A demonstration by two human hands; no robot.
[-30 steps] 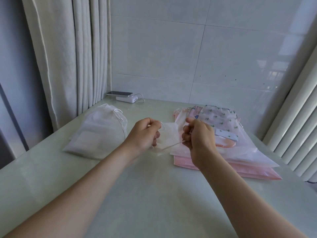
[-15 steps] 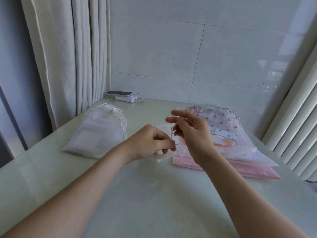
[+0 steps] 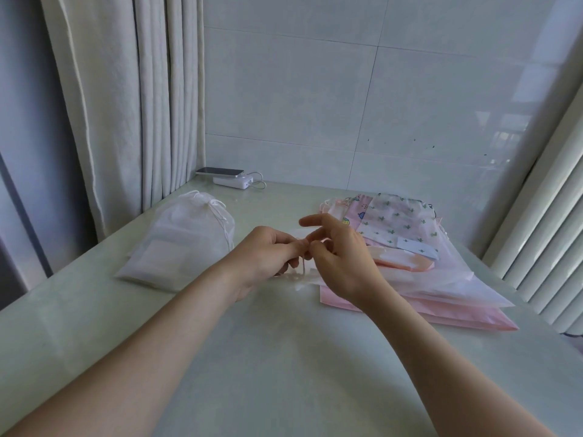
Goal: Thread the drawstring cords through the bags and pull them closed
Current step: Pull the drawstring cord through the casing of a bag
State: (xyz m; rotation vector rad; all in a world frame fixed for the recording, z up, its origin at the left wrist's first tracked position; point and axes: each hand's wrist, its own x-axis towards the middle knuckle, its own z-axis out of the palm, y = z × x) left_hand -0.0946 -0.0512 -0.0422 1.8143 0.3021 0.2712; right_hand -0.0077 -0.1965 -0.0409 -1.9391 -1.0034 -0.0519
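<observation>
My left hand [image 3: 271, 257] and my right hand [image 3: 339, 253] meet over the middle of the table, fingertips together. Between them hangs a thin white drawstring cord [image 3: 303, 270], pinched by both hands. Under the hands lies a small white translucent bag [image 3: 299, 280], mostly hidden by them. My right index finger points out to the left. A white mesh drawstring bag [image 3: 183, 244], cinched at its top, lies to the left. A stack of pink and cactus-print bags [image 3: 407, 247] lies to the right.
A phone on a white power bank [image 3: 232, 181] with a cable sits at the back by the curtain [image 3: 126, 105]. The pale green table [image 3: 284, 357] meets a tiled wall behind, and vertical white slats [image 3: 549, 241] stand at the right.
My right hand has come down from its raised position and closed in on my left hand. The fingertips now meet on the cord.
</observation>
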